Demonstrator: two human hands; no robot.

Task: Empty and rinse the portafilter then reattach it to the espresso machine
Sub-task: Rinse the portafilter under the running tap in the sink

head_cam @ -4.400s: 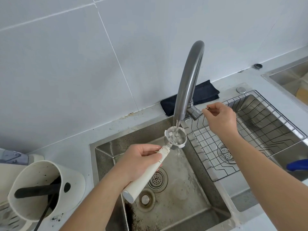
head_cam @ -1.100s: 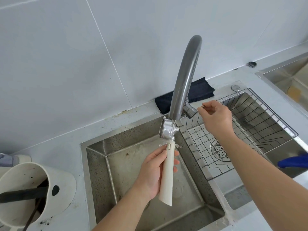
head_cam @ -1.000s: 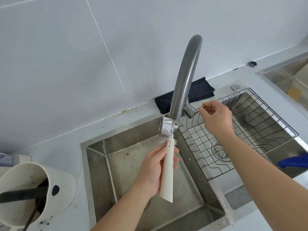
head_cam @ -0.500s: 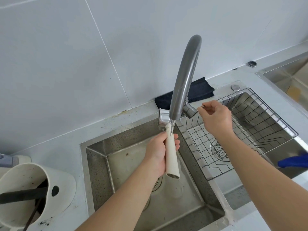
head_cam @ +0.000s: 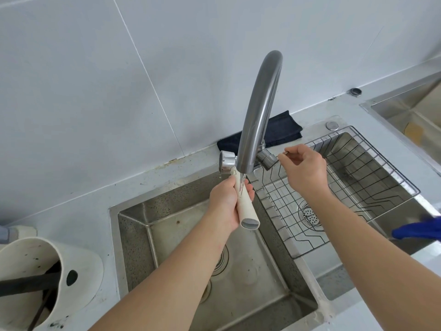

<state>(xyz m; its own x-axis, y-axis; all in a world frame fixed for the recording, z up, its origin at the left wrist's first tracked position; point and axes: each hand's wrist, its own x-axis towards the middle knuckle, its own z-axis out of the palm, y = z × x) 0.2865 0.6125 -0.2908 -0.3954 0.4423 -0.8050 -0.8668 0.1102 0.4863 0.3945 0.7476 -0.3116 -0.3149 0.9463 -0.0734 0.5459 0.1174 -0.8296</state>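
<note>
1. Head view: the cream cylindrical handle of the portafilter with the chrome basket head (head_cam: 241, 199) is clamped in the grip of the left hand (head_cam: 226, 201), the fingers wrapped round the handle's upper part.
2. The portafilter is held over the left basin of the stainless steel double sink (head_cam: 148, 225), tilted, with its chrome head up at the far left beside the spout and its open handle end pointing down toward the camera.
3. The chrome head is seen side-on, its face turned left; drips are visible under it.
4. A thin stream of water from the mouth of the curved grey metal tap (head_cam: 260, 108) is seen running onto the top of the handle, just above the left fingers.
5. The grip of the right hand (head_cam: 303, 170) is pinched together on the thin lever at the tap's base; the lever itself is mostly hidden by the fingertips.
6. A black wire draining rack (head_cam: 372, 177) is set in the right basin, below the right hand and forearm, with a round drain strainer showing through it.
7. A folded dark cloth (head_cam: 281, 132) is laid on the pale grey bench (head_cam: 78, 211) behind the tap, against the tiled wall.
8. A cream knock-box tub with a dark bar across it (head_cam: 47, 280) stands on the bench at lower left, flecked with coffee grounds.
9. A blue object (head_cam: 417, 231) is cut off at the right edge; what it is cannot be told.
</note>
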